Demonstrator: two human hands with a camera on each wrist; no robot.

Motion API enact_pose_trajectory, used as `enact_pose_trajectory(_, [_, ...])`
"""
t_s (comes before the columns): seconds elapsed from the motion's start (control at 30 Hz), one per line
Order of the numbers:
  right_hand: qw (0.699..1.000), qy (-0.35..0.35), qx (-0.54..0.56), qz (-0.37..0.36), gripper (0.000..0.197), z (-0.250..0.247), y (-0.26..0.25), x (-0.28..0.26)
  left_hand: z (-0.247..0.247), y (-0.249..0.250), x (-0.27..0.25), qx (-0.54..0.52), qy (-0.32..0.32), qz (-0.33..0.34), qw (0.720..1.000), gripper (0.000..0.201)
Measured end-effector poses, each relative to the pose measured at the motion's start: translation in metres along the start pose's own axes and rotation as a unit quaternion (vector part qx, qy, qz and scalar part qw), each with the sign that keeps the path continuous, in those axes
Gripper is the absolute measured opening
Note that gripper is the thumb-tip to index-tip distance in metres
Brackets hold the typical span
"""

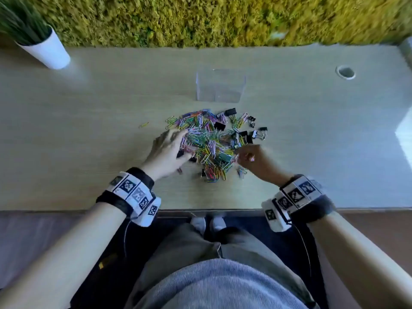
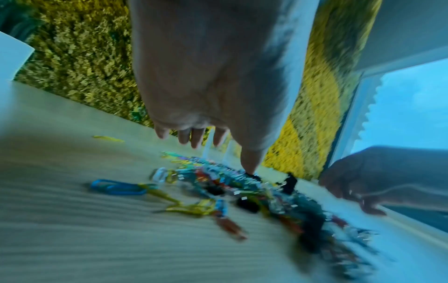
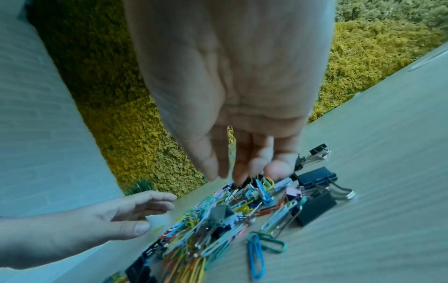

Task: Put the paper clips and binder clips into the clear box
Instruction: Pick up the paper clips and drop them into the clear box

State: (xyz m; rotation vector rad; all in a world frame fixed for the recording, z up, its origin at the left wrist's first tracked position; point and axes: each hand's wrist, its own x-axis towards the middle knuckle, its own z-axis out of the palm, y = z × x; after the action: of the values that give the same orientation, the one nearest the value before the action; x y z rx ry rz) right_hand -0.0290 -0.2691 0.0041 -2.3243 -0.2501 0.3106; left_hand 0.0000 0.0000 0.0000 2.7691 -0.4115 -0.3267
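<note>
A heap of coloured paper clips (image 1: 207, 141) mixed with black binder clips (image 1: 230, 111) lies mid-table. Behind it stands the clear box (image 1: 219, 85), which looks empty. My left hand (image 1: 176, 141) reaches into the heap's left side with fingers spread. In the blurred left wrist view its thumb (image 2: 249, 162) touches a black clip. My right hand (image 1: 243, 156) is at the heap's near right edge. In the right wrist view its fingertips (image 3: 276, 168) hang onto the clips (image 3: 254, 193) beside larger binder clips (image 3: 315, 177). I see nothing held by either hand.
One yellow paper clip (image 1: 143, 125) lies alone left of the heap. A white plant pot (image 1: 48, 52) stands at the back left and a cable hole (image 1: 345, 72) is at the back right. A moss wall (image 1: 200, 18) runs behind the table (image 1: 89, 130).
</note>
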Motion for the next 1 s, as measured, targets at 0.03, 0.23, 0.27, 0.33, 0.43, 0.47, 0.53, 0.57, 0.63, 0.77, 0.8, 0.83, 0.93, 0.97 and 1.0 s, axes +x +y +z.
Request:
enact_pose_trajectory(0.03, [0.999, 0.035, -0.024, 0.008, 0.023, -0.003, 0.0, 0.005, 0.0, -0.005, 0.004, 0.0, 0.005, -0.021, 1.0, 0.074])
enact_pose_trajectory(0.23, [0.976, 0.031, -0.178, 0.124, 0.09, -0.007, 0.009, 0.031, 0.002, -0.032, 0.037, -0.023, -0.062, -0.132, 0.989, 0.09])
enact_pose_trajectory(0.27, [0.976, 0.017, -0.174, 0.129, 0.094, -0.003, 0.01, 0.033, 0.004, -0.034, 0.041, -0.028, -0.075, -0.143, 0.986, 0.091])
enact_pose_trajectory(0.33, [0.979, -0.006, -0.172, 0.108, 0.093, 0.003, 0.009, 0.036, 0.009, -0.032, 0.047, 0.004, -0.11, -0.14, 0.984, 0.088])
enact_pose_trajectory(0.43, [0.985, -0.008, -0.153, 0.08, 0.08, 0.001, 0.009, 0.04, 0.015, -0.022, 0.048, 0.041, -0.138, -0.077, 0.987, 0.084])
enact_pose_trajectory(0.47, [0.986, 0.004, -0.145, 0.082, 0.077, -0.002, 0.01, 0.042, 0.017, -0.02, 0.048, 0.044, -0.136, -0.053, 0.988, 0.083])
enact_pose_trajectory(0.53, [0.988, 0.037, -0.128, 0.078, 0.07, -0.008, 0.011, 0.051, 0.018, -0.021, 0.048, 0.061, -0.107, -0.032, 0.992, 0.082])
enact_pose_trajectory(0.57, [0.989, 0.047, -0.118, 0.073, 0.067, -0.012, 0.009, 0.056, 0.015, -0.024, 0.049, 0.058, -0.089, -0.041, 0.994, 0.081])
enact_pose_trajectory(0.63, [0.992, 0.046, -0.104, 0.047, 0.064, -0.017, 0.001, 0.067, 0.007, -0.029, 0.051, 0.043, -0.057, -0.082, 0.994, 0.081])
enact_pose_trajectory(0.77, [0.993, 0.017, -0.119, -0.008, 0.059, -0.016, -0.022, 0.097, -0.001, -0.043, 0.059, -0.026, -0.06, -0.177, 0.982, 0.087])
enact_pose_trajectory(0.8, [0.992, 0.006, -0.125, -0.012, 0.058, -0.011, -0.025, 0.106, 0.001, -0.046, 0.061, -0.02, -0.067, -0.18, 0.981, 0.089])
enact_pose_trajectory(0.83, [0.991, -0.012, -0.133, -0.013, 0.058, -0.006, -0.027, 0.116, 0.004, -0.046, 0.061, -0.004, -0.077, -0.166, 0.983, 0.09])
enact_pose_trajectory(0.93, [0.984, -0.074, -0.159, -0.016, 0.063, 0.009, -0.033, 0.14, 0.013, -0.034, 0.061, 0.003, -0.092, -0.064, 0.994, 0.088])
enact_pose_trajectory(0.97, [0.981, -0.094, -0.171, -0.022, 0.064, 0.013, -0.034, 0.145, 0.013, -0.027, 0.061, -0.024, -0.097, -0.031, 0.994, 0.086])
enact_pose_trajectory(1.0, [0.976, -0.111, -0.187, -0.036, 0.064, 0.017, -0.036, 0.148, 0.011, -0.02, 0.061, -0.067, -0.1, -0.01, 0.993, 0.083])
